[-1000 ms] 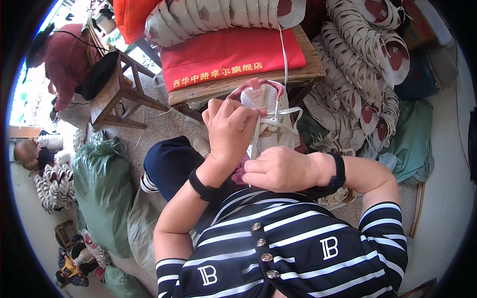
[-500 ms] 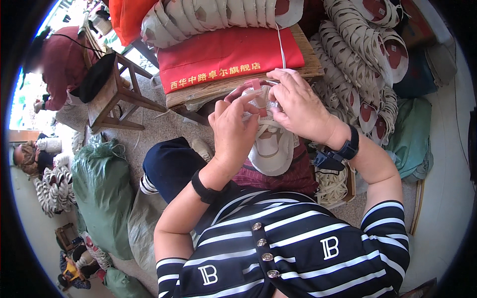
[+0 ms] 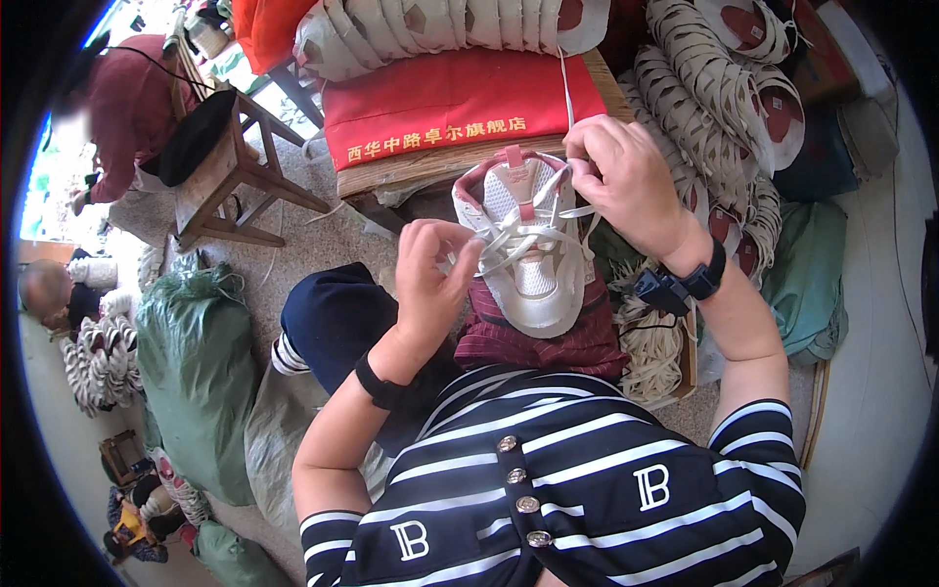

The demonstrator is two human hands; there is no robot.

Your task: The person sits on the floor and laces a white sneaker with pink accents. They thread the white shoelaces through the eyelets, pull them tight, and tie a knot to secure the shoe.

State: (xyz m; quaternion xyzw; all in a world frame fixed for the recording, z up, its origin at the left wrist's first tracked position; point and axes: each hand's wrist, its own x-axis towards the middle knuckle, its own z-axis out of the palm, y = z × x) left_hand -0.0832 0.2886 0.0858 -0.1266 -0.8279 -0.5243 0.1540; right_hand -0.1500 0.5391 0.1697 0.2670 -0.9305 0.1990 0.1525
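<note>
A white shoe (image 3: 550, 311) with a pink-red collar and pull tab rests on my lap, its toe toward me. White shoelaces (image 3: 528, 241) cross loosely over its tongue. At the shoe's left side, my left hand (image 3: 430, 286) is closed, thumb and fingers pinched on a lace end. My right hand (image 3: 626, 181) is raised beside the collar on the right, with the other lace between its bent fingers. A thin white cord (image 3: 566, 90) hangs from the stack above and passes out of sight behind the right hand.
Stacked shoe uppers (image 3: 440, 29) lie on a red cloth (image 3: 460, 93) atop a wooden table (image 3: 391, 178). More uppers (image 3: 699, 117) are piled to the right, above a box of laces (image 3: 650, 362). Green sacks (image 3: 196, 382), a wooden stool (image 3: 217, 181) and a seated person (image 3: 127, 108) are leftward.
My hands have moved apart, the left down and left, the right outward. The shoe's tongue and crossed laces now show between them. A person at the left edge has shifted slightly.
</note>
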